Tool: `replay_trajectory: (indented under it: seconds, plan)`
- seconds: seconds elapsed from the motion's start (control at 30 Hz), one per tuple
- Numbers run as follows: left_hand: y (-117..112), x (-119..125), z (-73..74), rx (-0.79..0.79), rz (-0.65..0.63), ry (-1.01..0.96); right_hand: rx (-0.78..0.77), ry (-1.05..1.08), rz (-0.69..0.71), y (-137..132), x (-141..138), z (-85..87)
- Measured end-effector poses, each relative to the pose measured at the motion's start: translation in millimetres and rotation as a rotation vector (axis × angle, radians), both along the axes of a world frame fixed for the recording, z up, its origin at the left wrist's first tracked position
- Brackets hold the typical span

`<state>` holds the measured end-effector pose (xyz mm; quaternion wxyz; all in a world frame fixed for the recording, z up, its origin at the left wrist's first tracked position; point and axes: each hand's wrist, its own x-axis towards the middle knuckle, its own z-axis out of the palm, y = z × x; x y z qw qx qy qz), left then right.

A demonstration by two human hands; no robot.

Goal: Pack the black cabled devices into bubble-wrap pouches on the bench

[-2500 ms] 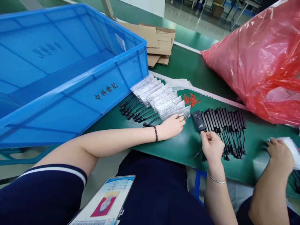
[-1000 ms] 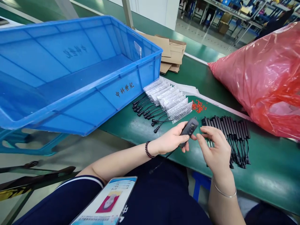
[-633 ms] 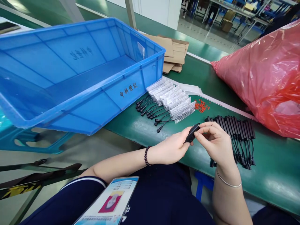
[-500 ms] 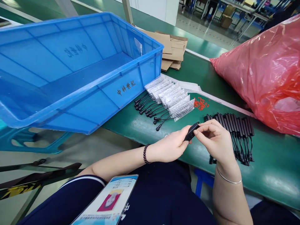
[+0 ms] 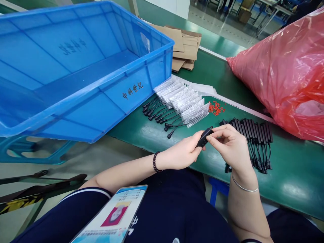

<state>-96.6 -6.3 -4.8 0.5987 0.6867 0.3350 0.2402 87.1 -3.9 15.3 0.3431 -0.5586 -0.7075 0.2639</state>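
Observation:
My left hand (image 5: 183,152) is closed around a small, elongated black device (image 5: 204,137), which tilts up to the right above the table's near edge. At the device's upper right end, my right hand (image 5: 229,143) pinches with thumb and fingertips against its side; anything small between those fingertips is hidden. Right of and behind that hand lies a row of several similar black devices (image 5: 253,130) with short cables. Left of my hands, several bubble-wrap sleeves (image 5: 183,99) lie overlapping, black cable ends sticking out. Small orange-red rings (image 5: 216,108) are scattered beyond my hands.
A large blue crate (image 5: 131,92) stands at the left, jutting past the edge of the green table (image 5: 291,175). Flattened cardboard (image 5: 187,47) lies behind it. A bulky pink plastic bag (image 5: 280,71) fills the right back. Below the crate is a teal stool (image 5: 37,152).
The whole view has shifted slightly, so things sit a little higher and further left. Both hands keep nearly the same grip, the right fingertips slightly closer over the device.

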Motion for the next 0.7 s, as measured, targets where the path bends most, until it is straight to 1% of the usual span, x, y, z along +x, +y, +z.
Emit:
replay_trajectory:
  seconds: [0.13, 0.3, 0.37, 0.47, 0.57, 0.7]
  plan:
    - [-1, 0, -1.4, 0.012, 0.002, 0.014, 0.001, -0.01, 0.001, 0, -1, -0.8]
    - [-2, -1, -6.1, -0.022, -0.006, -0.01, -0.003, 0.025, 0.001, 2, 1, -4.3]
    - [-1, 0, -7.3, -0.039, -0.013, -0.02, -0.029, 0.056, 0.008, 1, 2, -5.5]
    - [-1, 1, -8.2, -0.035, 0.011, -0.034, -0.06, 0.139, 0.009, -2, -1, -7.9]
    - [0, 3, -10.2, 0.009, 0.059, -0.011, -0.008, 0.134, -0.043, -5, -8, -13.4]
    - [-1, 5, -16.9, 0.085, 0.119, 0.001, 0.128, -0.034, -0.103, -5, -19, -27.2]
